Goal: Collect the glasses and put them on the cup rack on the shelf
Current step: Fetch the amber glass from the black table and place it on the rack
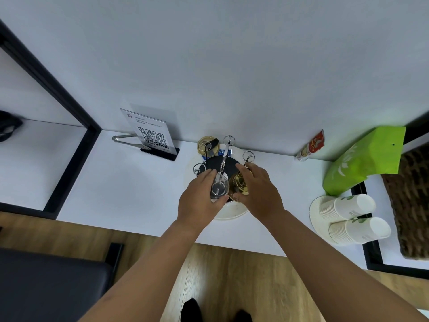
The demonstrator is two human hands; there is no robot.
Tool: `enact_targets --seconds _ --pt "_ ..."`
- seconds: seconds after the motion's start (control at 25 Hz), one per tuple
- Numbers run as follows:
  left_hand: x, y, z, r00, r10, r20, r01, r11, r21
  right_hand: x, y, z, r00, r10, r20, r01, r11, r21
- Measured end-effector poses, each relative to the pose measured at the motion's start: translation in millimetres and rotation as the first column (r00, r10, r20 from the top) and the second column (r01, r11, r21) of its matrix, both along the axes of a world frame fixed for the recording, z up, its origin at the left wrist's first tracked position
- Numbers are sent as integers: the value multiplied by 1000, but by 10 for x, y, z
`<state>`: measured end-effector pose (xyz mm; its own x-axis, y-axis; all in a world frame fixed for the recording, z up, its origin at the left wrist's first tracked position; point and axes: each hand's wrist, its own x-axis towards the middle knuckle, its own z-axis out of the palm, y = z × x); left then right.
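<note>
Centre of frame, over the cup rack (223, 159): left hand (199, 201) pinching clear glass (219, 187), mouth down over a peg; right hand (257, 191) curled round amber glass (239, 185), just beside it. Both directly above pegs.

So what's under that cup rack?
The rack stands on a dark round base on a white plate. Both hands, left and right, with a clear glass and an amber one, cover the front.

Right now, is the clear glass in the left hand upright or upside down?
Upside down: the clear glass in the left hand sits over a rack peg, base facing up.
</note>
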<state>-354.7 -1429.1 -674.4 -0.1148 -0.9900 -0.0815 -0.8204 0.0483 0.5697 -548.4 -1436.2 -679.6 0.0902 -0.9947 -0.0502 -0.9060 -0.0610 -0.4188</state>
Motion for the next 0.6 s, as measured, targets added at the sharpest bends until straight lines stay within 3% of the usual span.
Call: enact_targets --seconds 0.6 --pt "-158 88 53 985 -18 -172 36 994 101 -182 80 248 986 80 -144 -83 996 -14"
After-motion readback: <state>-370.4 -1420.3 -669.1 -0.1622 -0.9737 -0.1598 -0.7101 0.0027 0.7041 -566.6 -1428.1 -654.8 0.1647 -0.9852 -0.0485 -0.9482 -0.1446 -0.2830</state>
